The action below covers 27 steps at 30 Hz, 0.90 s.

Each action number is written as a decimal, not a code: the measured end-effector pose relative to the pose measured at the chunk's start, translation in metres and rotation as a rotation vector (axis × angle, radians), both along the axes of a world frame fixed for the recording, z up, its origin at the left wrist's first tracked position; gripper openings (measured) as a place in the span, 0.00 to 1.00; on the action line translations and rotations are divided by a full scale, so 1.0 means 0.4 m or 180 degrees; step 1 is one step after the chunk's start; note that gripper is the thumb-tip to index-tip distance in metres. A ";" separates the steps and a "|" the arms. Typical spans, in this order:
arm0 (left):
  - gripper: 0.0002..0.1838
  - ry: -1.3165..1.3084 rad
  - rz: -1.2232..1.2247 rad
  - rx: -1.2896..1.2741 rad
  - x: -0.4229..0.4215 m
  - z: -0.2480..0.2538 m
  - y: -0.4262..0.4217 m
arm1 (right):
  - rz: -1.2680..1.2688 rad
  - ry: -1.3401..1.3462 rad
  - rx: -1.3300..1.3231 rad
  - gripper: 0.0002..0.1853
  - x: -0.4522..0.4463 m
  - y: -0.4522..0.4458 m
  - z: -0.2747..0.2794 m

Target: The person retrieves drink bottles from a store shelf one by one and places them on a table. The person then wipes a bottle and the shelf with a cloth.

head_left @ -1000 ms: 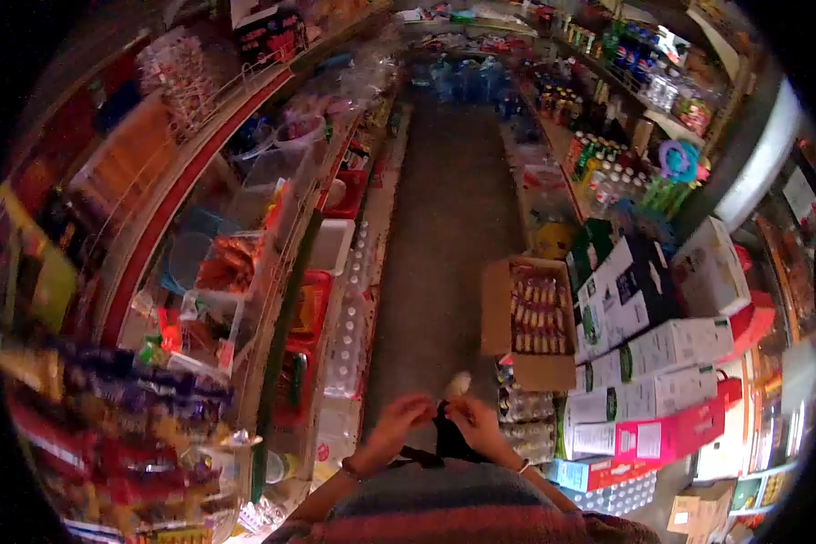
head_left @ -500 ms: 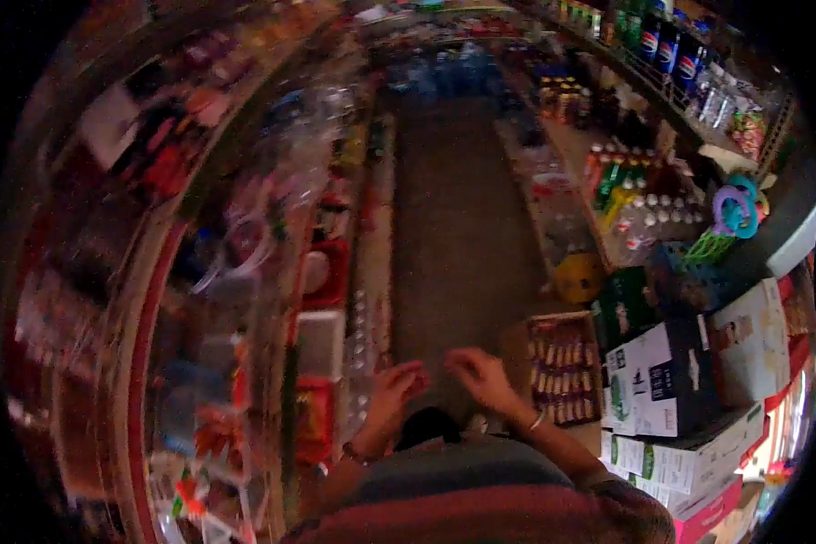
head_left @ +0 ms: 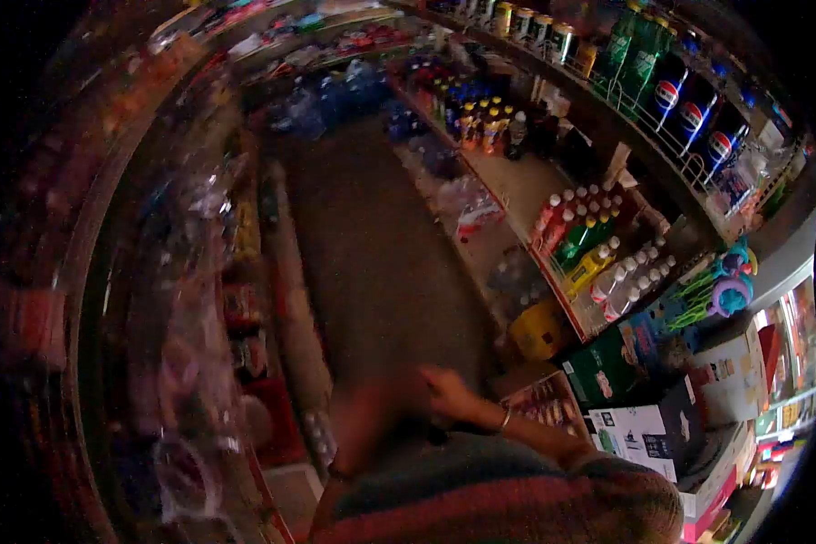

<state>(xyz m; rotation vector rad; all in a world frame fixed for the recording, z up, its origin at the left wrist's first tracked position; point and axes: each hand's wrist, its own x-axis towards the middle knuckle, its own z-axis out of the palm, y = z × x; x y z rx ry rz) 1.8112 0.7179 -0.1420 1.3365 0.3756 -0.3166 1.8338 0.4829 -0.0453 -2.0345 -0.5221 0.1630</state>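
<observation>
Both of my hands are in front of my striped top, above the aisle floor [head_left: 372, 272]. My left hand [head_left: 376, 412] is a smear of motion, so its fingers cannot be made out. Right beside it is my right hand [head_left: 451, 396], with a bracelet [head_left: 506, 419] on the wrist. Its fingers are bent inward and close together, and whatever they hold, if anything, is hidden. Whether the two hands touch is unclear. Nearest on the right is a box of wrapped packets [head_left: 544, 403], partly covered by my forearm.
Shelves with blurred goods [head_left: 186, 299] line the left. On the right stand small drink bottles [head_left: 589, 222], a yellow round container [head_left: 537, 332], a green box [head_left: 600, 367] and stacked cartons [head_left: 639, 440]. Large Pepsi bottles [head_left: 694, 118] fill an upper shelf. Blue-wrapped bottles [head_left: 335, 104] stand at the far end.
The view has turned, tilting the aisle and bringing the right shelf further in. My hands, apart before, are now close together. The left has blurred and the right has curled.
</observation>
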 end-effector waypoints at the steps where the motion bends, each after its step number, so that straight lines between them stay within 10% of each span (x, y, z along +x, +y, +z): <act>1: 0.19 -0.0009 -0.0084 0.0055 0.086 -0.013 -0.001 | -0.0096 -0.0118 0.0053 0.15 0.054 0.000 0.006; 8: 0.16 -0.0468 -0.1109 -0.0761 0.497 0.232 -0.174 | -0.1200 0.0342 0.0444 0.10 0.355 -0.120 0.020; 27: 0.17 -0.0278 -0.1303 -0.0458 1.476 0.145 -0.534 | -0.3420 -0.0557 0.0159 0.18 1.707 -0.992 -0.046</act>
